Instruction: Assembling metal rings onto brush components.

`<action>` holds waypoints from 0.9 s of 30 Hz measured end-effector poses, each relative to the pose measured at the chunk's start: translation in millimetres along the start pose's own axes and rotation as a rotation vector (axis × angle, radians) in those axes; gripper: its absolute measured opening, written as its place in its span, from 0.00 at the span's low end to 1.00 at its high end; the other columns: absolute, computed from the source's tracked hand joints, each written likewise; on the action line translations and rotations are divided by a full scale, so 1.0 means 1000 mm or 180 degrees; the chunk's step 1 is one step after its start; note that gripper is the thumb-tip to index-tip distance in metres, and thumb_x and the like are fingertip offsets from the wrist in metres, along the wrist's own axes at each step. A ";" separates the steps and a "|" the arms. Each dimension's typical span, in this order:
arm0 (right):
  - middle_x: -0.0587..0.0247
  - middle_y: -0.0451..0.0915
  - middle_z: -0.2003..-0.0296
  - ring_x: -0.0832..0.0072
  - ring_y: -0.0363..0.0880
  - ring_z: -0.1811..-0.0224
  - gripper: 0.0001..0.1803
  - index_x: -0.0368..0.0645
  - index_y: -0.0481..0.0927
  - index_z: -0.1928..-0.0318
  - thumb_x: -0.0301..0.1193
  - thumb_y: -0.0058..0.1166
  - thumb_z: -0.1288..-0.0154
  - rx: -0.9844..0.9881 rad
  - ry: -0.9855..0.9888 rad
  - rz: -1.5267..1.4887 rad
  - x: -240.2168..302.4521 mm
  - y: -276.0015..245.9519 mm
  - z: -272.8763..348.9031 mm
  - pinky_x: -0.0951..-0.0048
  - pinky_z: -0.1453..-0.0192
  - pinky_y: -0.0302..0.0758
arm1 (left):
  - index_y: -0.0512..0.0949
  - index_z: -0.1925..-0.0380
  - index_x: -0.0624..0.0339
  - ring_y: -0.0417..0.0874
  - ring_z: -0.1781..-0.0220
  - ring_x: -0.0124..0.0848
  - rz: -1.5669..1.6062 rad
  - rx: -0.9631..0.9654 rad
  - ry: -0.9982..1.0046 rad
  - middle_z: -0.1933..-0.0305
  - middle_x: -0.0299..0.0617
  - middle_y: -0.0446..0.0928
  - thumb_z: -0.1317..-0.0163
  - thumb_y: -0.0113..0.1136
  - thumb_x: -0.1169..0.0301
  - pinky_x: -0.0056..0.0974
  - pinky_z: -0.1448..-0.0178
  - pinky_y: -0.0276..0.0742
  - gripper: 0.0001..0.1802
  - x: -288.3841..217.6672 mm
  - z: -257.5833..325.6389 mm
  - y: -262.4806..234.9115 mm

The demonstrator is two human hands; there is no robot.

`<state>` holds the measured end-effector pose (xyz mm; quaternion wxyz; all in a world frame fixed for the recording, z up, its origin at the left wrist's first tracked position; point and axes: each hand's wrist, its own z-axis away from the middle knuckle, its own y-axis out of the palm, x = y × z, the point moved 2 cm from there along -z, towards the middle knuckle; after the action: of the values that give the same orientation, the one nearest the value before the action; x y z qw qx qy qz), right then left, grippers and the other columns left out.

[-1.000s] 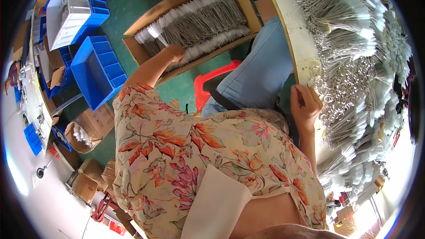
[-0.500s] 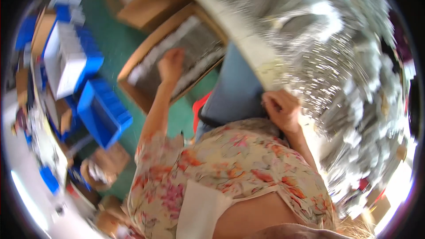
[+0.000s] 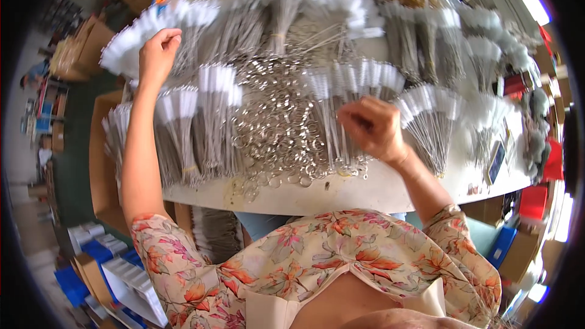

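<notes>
Overlapping brushes (image 3: pixel 196 18) — left hand (image 3: pixel 158 56); phone (image 3: pixel 496 159) seemingly unreadable.

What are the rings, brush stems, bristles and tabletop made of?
Rings: likely polished metal, bright glints.
Brush stems: probably metal wire, thin, grey, sheeny.
Bristles: perhaps nylon, whitish, slightly translucent.
Tabletop: off-white, smooth-looking; laminate or paint, can't tell.

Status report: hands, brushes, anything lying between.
Left hand by far-left white-tipped brushes. Right hand curled by nearer bundles. Grip unclear on both. Loose metal rings heaped between.
</notes>
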<state>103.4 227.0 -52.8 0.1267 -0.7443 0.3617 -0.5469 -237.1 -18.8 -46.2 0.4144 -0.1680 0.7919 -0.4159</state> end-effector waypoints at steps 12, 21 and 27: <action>0.58 0.82 0.73 0.65 0.81 0.70 0.10 0.42 0.82 0.65 0.34 0.54 0.45 -0.0122 0.0506 0.0884 -0.138 -0.053 -0.128 0.68 0.62 0.77 | 0.77 0.74 0.58 0.79 0.62 0.47 -0.1302 0.0490 -0.0396 0.69 0.47 0.79 0.47 0.56 0.63 0.44 0.59 0.73 0.10 0.079 -0.067 0.076; 0.64 0.80 0.78 0.78 0.75 0.80 0.15 0.39 0.82 0.72 0.39 0.62 0.51 0.0601 0.1700 0.1525 -0.184 -0.017 -0.174 0.74 0.73 0.73 | 0.71 0.63 0.62 0.79 0.78 0.28 0.1018 -0.1051 -0.1062 0.71 0.43 0.79 0.36 0.47 0.68 0.31 0.71 0.74 0.09 0.065 -0.064 0.055; 0.71 0.75 0.80 0.85 0.62 0.84 0.15 0.40 0.83 0.71 0.38 0.66 0.54 -0.0438 0.2611 -0.0620 -0.195 -0.006 -0.168 0.80 0.79 0.63 | 0.76 0.64 0.61 0.65 0.79 0.18 0.1925 -0.0943 -0.0706 0.74 0.34 0.70 0.37 0.52 0.66 0.23 0.82 0.60 0.10 -0.023 -0.073 0.061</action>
<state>-73.7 398.6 -128.1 -0.1300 -0.5025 0.3459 -0.7817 -276.4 69.4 -60.5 0.5734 -0.0284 0.8077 -0.1342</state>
